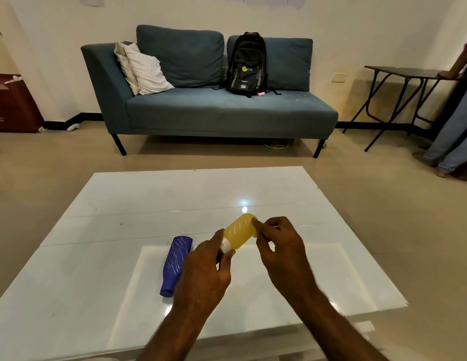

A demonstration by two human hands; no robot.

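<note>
Yellow bottle [238, 231] is held above the white table [122, 199], base pointing to 1 o'clock. Left hand [205, 269] grips its white-banded neck end. Right hand [281, 250] pinches the base. Blue bottle [175, 264] lies on the table at 9 o'clock of the left hand. Sofa [214, 110] stands at 12 o'clock.

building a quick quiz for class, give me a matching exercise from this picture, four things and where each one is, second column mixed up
1. yellow oblong rubber balloon
2. blue oblong rubber balloon
3. black fabric backpack
4. white fabric cushion

a. stands upright on the blue fabric sofa seat
b. pinched between the left hand and right hand
c. leans by the sofa's armrest
d. lies on the glossy white table

Pairs: 1-b, 2-d, 3-a, 4-c
</note>
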